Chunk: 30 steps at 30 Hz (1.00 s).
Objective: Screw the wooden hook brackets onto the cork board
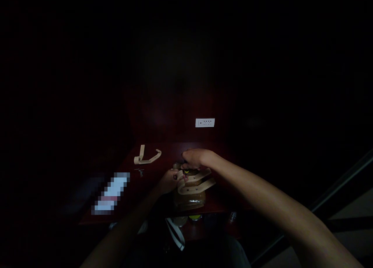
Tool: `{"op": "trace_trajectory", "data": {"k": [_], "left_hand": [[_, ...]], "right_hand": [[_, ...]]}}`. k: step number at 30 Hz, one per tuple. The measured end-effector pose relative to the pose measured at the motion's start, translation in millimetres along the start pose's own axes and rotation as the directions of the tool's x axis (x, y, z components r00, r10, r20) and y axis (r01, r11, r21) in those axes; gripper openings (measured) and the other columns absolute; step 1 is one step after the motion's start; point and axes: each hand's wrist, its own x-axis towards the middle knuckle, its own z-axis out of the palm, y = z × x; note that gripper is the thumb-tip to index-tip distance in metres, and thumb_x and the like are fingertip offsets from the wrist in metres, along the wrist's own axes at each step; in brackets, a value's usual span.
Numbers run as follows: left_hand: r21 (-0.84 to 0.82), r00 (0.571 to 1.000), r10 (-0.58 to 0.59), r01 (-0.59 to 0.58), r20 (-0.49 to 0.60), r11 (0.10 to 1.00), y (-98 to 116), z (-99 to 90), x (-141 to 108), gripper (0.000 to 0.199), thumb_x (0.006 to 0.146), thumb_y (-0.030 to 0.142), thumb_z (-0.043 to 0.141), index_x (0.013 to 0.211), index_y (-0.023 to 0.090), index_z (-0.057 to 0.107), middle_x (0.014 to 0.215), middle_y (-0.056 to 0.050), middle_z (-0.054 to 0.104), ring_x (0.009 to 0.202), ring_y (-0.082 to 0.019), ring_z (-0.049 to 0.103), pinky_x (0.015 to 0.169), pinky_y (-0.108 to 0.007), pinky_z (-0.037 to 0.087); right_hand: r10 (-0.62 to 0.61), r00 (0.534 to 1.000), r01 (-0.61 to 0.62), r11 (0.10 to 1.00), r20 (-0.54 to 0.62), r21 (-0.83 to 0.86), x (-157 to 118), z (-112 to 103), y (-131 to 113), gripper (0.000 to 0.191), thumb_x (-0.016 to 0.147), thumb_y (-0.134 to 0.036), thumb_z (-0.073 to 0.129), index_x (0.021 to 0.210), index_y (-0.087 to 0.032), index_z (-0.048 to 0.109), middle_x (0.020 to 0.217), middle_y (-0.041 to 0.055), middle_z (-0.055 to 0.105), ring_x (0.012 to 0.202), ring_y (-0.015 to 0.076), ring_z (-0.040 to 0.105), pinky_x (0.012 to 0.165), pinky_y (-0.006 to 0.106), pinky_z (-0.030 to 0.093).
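In the head view, the person's right hand (pixel 192 159) bends down at the wrist over two curved strips (pixel 194 183) on a brown bundle (pixel 190 202) at the table's (pixel 128 200) front edge, the left hand (pixel 169 181) angles in beside their rounded ends, and both grips curl, though whether either is closed on anything cannot be told.

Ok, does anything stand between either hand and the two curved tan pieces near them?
Nothing visible for the left hand: it is right at the bent ends of the curved tan pieces. Between them and the right hand a small yellow item shows; it is too dark to tell more.
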Motion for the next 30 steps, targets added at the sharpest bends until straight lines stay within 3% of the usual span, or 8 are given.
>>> {"op": "trace_trajectory", "data": {"k": [4, 8, 11, 13, 20, 26, 30], "left_hand": [[0.055, 0.999, 0.008, -0.006, -0.031, 0.998, 2, -1.3, -1, 0.032, 0.071, 0.044, 0.069, 0.071, 0.012, 0.070, 0.068, -0.001, 0.062, 0.061, -0.010, 0.052, 0.057, -0.019, 0.040], [0.084, 1.000, 0.018, -0.016, -0.019, 0.996, 3, -2.4, -1, 0.033, 0.072, 0.044, 0.067, 0.072, 0.011, 0.071, 0.065, -0.001, 0.061, 0.059, -0.010, 0.052, 0.056, -0.019, 0.039], [0.084, 1.000, 0.023, -0.022, -0.017, 0.996, 2, -2.4, -1, 0.033, 0.073, 0.045, 0.066, 0.072, 0.012, 0.071, 0.069, -0.002, 0.064, 0.061, -0.011, 0.053, 0.057, -0.020, 0.040], [0.095, 0.999, 0.023, -0.021, -0.021, 0.995, 0, -2.2, -1, 0.032, 0.073, 0.044, 0.066, 0.072, 0.012, 0.071, 0.070, -0.003, 0.065, 0.062, -0.011, 0.054, 0.058, -0.020, 0.041], [0.088, 1.000, 0.014, -0.012, -0.020, 0.996, 1, -2.4, 0, 0.030, 0.072, 0.042, 0.067, 0.071, 0.012, 0.071, 0.067, -0.002, 0.066, 0.060, -0.011, 0.054, 0.055, -0.020, 0.041], [0.051, 0.999, 0.027, -0.025, -0.046, 0.998, 6, -1.6, -1, 0.030, 0.069, 0.043, 0.070, 0.068, 0.013, 0.070, 0.068, -0.002, 0.065, 0.064, -0.012, 0.056, 0.059, -0.020, 0.043], [0.016, 0.999, 0.030, -0.029, -0.017, 0.999, 6, -1.1, -1, 0.030, 0.071, 0.042, 0.069, 0.068, 0.013, 0.070, 0.068, -0.001, 0.064, 0.062, -0.011, 0.055, 0.058, -0.020, 0.042]], "right_hand": [[0.059, 0.997, -0.061, 0.997, -0.044, -0.048, 4, 1, -2, 0.041, 0.083, -0.042, 0.053, 0.097, -0.007, 0.066, 0.096, 0.0193, 0.069, 0.073, 0.0233, 0.066, 0.049, 0.027, 0.041], [-0.039, 0.999, 0.039, 0.999, -0.015, 0.035, 1, 3, 4, 0.047, 0.075, -0.033, 0.061, 0.118, -0.014, 0.055, 0.106, 0.0116, 0.067, 0.077, 0.0204, 0.065, 0.049, 0.023, 0.040], [-0.119, 0.990, 0.120, 0.993, -0.079, 0.017, -2, 6, 6, 0.036, 0.077, -0.027, 0.058, 0.111, -0.016, 0.060, 0.102, 0.0095, 0.068, 0.079, 0.0194, 0.065, 0.052, 0.023, 0.041], [-0.115, 0.988, 0.113, 0.993, -0.107, -0.028, -2, 7, 5, 0.030, 0.080, -0.029, 0.056, 0.104, -0.013, 0.065, 0.099, 0.0126, 0.069, 0.080, 0.0210, 0.065, 0.055, 0.025, 0.043], [-0.013, 0.990, 0.006, 0.999, -0.139, -0.054, 8, 8, 1, 0.045, 0.082, -0.047, 0.053, 0.100, -0.008, 0.067, 0.103, 0.0216, 0.067, 0.083, 0.0264, 0.066, 0.060, 0.030, 0.046], [-0.064, 0.996, 0.068, 0.995, -0.056, 0.074, -1, 5, -1, 0.053, 0.073, -0.036, 0.063, 0.120, -0.016, 0.051, 0.108, 0.0124, 0.066, 0.080, 0.0214, 0.065, 0.054, 0.025, 0.044], [-0.153, 0.982, 0.151, 0.988, -0.110, -0.025, -3, 4, -2, 0.035, 0.076, -0.026, 0.059, 0.110, -0.017, 0.058, 0.103, 0.0106, 0.068, 0.084, 0.0215, 0.064, 0.058, 0.025, 0.044]]}}
